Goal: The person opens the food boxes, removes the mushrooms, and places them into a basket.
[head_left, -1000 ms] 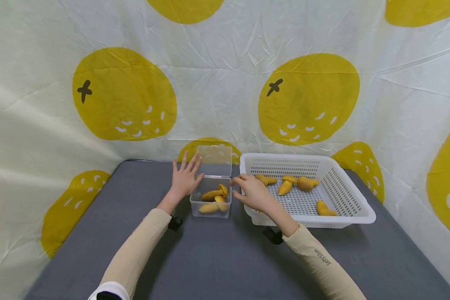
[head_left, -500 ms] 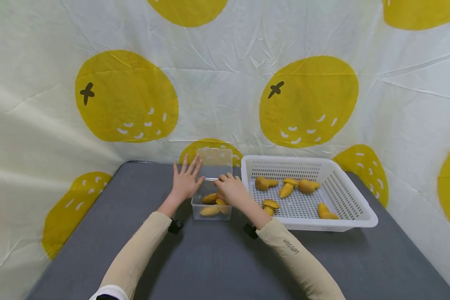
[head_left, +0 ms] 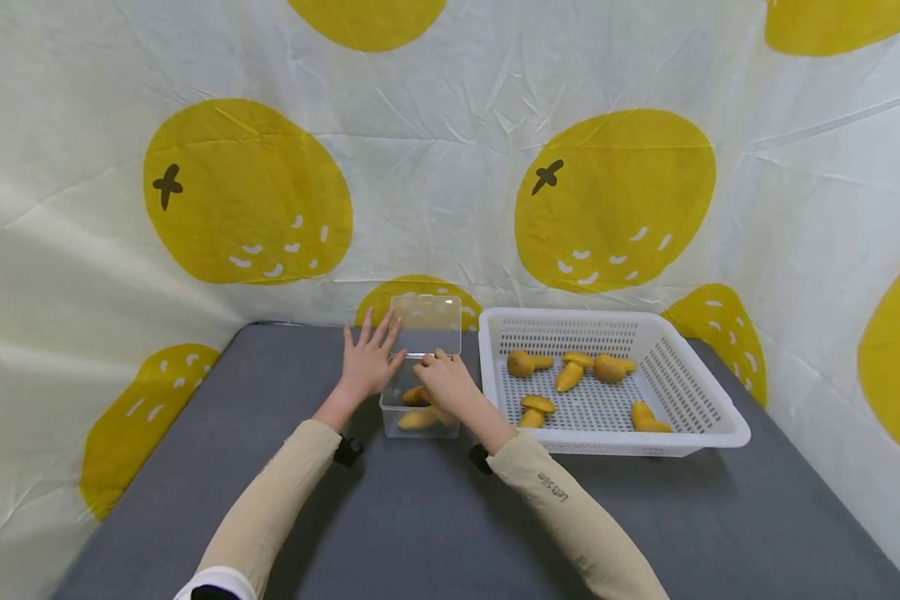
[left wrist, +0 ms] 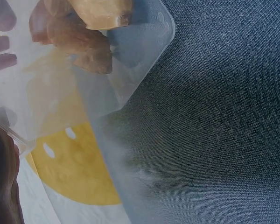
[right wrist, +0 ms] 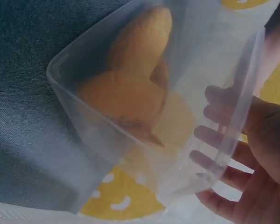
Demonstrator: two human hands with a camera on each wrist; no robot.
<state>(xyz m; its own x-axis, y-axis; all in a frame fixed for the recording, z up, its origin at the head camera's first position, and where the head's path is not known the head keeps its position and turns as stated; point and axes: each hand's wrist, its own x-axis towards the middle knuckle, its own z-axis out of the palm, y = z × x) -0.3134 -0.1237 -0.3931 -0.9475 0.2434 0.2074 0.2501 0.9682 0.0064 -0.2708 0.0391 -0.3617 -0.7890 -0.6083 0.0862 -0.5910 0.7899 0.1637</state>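
A clear plastic box (head_left: 392,433) with its lid (head_left: 429,323) raised at the back stands on the table. Yellow-brown mushrooms (head_left: 417,419) lie in it, and the right wrist view shows mushrooms (right wrist: 121,95) through its wall. My left hand (head_left: 367,364) is beside the box's left back corner, fingers spread wide. My right hand (head_left: 446,383) reaches over the box's right side and covers part of the mushrooms. In the right wrist view, the fingers of the right hand (right wrist: 242,158) look loosely bent and apart, with nothing between them, partly behind the clear wall.
A white perforated basket (head_left: 708,442) stands right of the box, close to it. Several mushrooms (head_left: 537,410) lie spread in it. The dark grey tabletop (head_left: 420,517) ends at a curtain (head_left: 435,208) printed with yellow fruit.
My right hand has moved left from the basket's near left side to over the box, then slightly further left. My left hand has stayed nearly still.
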